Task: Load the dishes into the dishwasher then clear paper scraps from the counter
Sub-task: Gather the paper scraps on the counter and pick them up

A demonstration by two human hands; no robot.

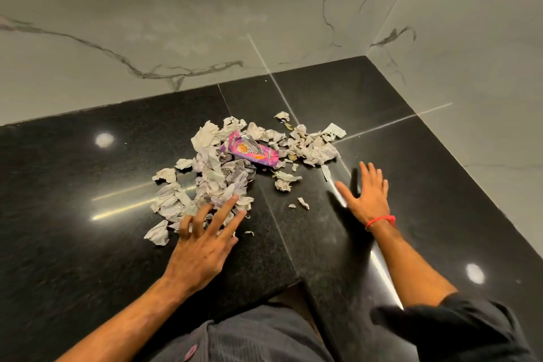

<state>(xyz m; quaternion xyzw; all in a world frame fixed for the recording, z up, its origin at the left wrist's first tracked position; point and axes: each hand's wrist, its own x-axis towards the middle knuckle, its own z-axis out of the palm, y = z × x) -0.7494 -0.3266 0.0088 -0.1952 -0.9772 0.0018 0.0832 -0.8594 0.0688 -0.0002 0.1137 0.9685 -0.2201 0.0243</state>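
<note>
- Hands first: the left hand (205, 239) is spread, its fingers (224, 209) reaching into the near edge of the paper scraps (211, 173) and touching them, with nothing gripped.
- The right hand (365, 197) lies flat and splayed on the black counter (73, 185), holding nothing; a red thread (380, 220) circles its wrist. It sits to the right of the pile, apart from the main heap, with only a few stray bits (302, 203) between it and the left hand.
- The scraps run in a loose band from near-left to far-right, towards the wall corner; a pink wrapper (254, 153) lies among them near the middle.
- So the pile lies ahead of both hands and between them. The left hand is nearer the thick end; the right is nearer the thin far tail.
- Judged from this, a gathering sweep would bring the two hands inward along that band.
- No dishes or dishwasher are in view.
</note>
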